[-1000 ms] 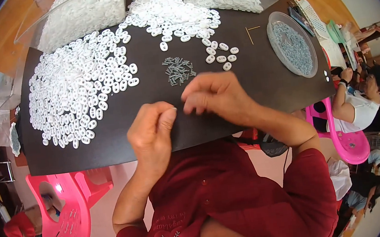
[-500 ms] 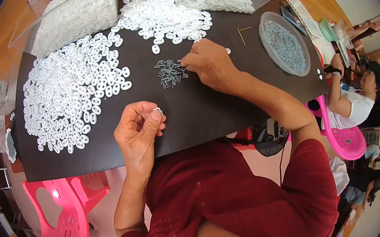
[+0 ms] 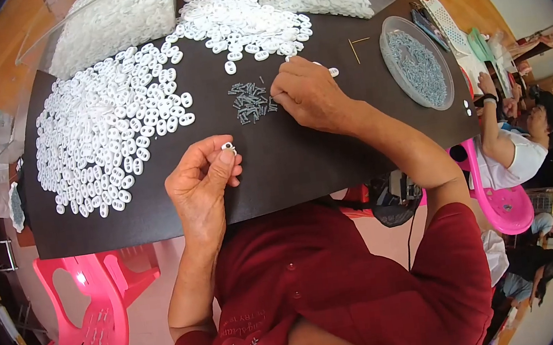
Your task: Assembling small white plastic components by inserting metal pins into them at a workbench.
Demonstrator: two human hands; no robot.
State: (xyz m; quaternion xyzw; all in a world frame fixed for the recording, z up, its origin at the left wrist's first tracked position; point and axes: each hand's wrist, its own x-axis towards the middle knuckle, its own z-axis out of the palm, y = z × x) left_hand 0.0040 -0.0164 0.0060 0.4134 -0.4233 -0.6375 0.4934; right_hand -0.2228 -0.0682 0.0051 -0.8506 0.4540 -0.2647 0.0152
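My left hand [image 3: 200,173] is closed in a pinch above the table's front part, gripping a small white oval plastic piece [image 3: 228,148] with holes. Beside a little pile of grey screws [image 3: 251,102] is my right hand [image 3: 312,93], its thumb and fingers pressed together. Whatever they hold, if anything, is hidden. Loose white two-hole pieces [image 3: 88,139] form a broad heap at the left. Another heap of them [image 3: 236,24] lies at the back middle, and a stray white piece [image 3: 334,72] sits behind my right hand.
Clear bins of white pieces [image 3: 120,23] stand at the back. A round tub [image 3: 387,58] of screws is at the right, with two thin gold-coloured sticks [image 3: 355,51] beside it. A pink chair [image 3: 96,329] is at the front left. Another person [image 3: 508,139] sits at the far right.
My left hand has risen slightly, and the white piece in it shows more clearly. My right hand has shifted a little right, with its fingers drawn in beside the screw pile.
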